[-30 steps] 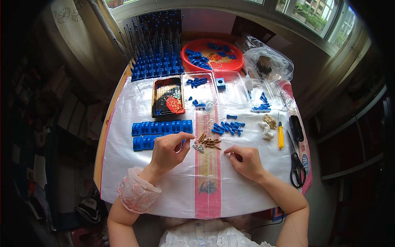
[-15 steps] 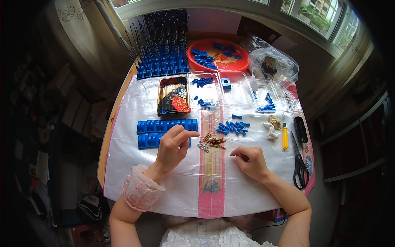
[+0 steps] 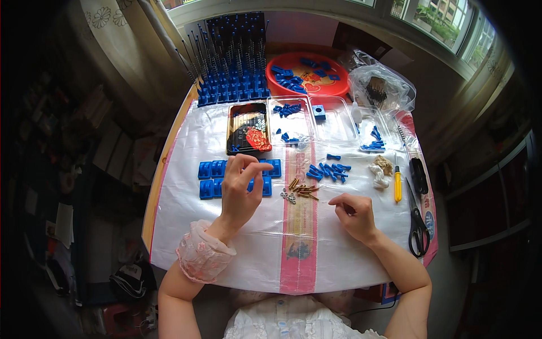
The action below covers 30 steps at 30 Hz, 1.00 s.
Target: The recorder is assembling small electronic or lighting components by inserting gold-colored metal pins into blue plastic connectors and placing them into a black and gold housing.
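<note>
My left hand (image 3: 243, 186) hovers over two rows of blue plastic blocks (image 3: 210, 169), covering part of both. Its index finger points right, thumb apart below it, and nothing shows between them. On the right, my right hand (image 3: 354, 216) is closed, fingers curled and index tip against the thumb side; whatever it may hold is hidden. Between the hands lie a small pile of brass-coloured pins (image 3: 304, 190) and several small silver nuts (image 3: 289, 197). Beyond them is a cluster of small blue plastic pieces (image 3: 329, 172).
A black tray (image 3: 234, 127) and clear trays (image 3: 307, 130) of blue parts stand farther back. Behind are a rack of blue-tipped rods (image 3: 234, 62), a red basin (image 3: 316, 90) and a plastic bag (image 3: 395, 85). Scissors (image 3: 418, 226) and a yellow-handled screwdriver (image 3: 398, 189) lie right.
The whole view has shifted, with the table sliding right in it. My left hand has moved slightly away from me over the blue blocks, its thumb raised. My right hand stays nearly the same.
</note>
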Each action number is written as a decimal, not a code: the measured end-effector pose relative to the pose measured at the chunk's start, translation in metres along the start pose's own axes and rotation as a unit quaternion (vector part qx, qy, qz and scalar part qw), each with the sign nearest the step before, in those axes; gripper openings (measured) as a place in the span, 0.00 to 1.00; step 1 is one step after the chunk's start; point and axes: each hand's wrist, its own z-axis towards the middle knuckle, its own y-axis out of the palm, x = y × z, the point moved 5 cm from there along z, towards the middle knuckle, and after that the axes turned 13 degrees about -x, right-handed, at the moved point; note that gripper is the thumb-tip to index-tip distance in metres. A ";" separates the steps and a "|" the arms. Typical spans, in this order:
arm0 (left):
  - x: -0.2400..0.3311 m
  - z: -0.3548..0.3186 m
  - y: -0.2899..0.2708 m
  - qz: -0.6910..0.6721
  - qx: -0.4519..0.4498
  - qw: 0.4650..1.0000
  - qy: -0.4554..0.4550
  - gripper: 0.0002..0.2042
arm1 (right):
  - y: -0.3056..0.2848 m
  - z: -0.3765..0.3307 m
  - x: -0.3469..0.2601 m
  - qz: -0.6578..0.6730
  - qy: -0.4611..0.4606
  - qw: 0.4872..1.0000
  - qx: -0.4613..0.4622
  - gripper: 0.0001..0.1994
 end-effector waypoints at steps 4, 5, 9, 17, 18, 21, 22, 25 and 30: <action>-0.006 0.000 -0.002 0.021 0.002 0.999 -0.035 0.09 | -0.004 -0.001 -0.004 -0.023 -0.033 0.999 0.029 0.08; -0.008 0.000 -0.002 0.027 -0.002 0.999 -0.035 0.09 | -0.006 -0.001 -0.006 -0.032 -0.044 0.998 0.040 0.08; -0.009 0.000 0.000 0.039 -0.007 0.999 -0.015 0.08 | -0.031 -0.001 -0.021 -0.095 -0.076 0.987 0.107 0.09; -0.020 -0.001 -0.003 -0.003 0.030 0.999 -0.023 0.09 | -0.081 -0.015 -0.096 -0.356 -0.297 0.870 0.166 0.19; -0.022 -0.001 -0.004 -0.003 0.043 0.999 -0.025 0.09 | -0.083 -0.018 -0.101 -0.371 -0.286 0.872 0.140 0.19; -0.030 -0.003 -0.008 -0.005 0.080 0.996 -0.038 0.11 | -0.068 -0.023 -0.115 -0.330 -0.251 0.903 0.111 0.18; -0.034 -0.004 -0.009 -0.013 0.093 0.995 -0.046 0.12 | -0.056 -0.029 -0.117 -0.262 -0.186 0.944 0.076 0.17; -0.037 -0.001 -0.008 -0.075 0.110 0.988 -0.077 0.12 | 0.012 -0.061 -0.130 0.042 -0.102 0.988 -0.107 0.19; -0.048 -0.002 -0.013 -0.070 0.138 0.984 -0.090 0.12 | 0.134 -0.078 -0.195 0.271 -0.263 0.890 -0.255 0.18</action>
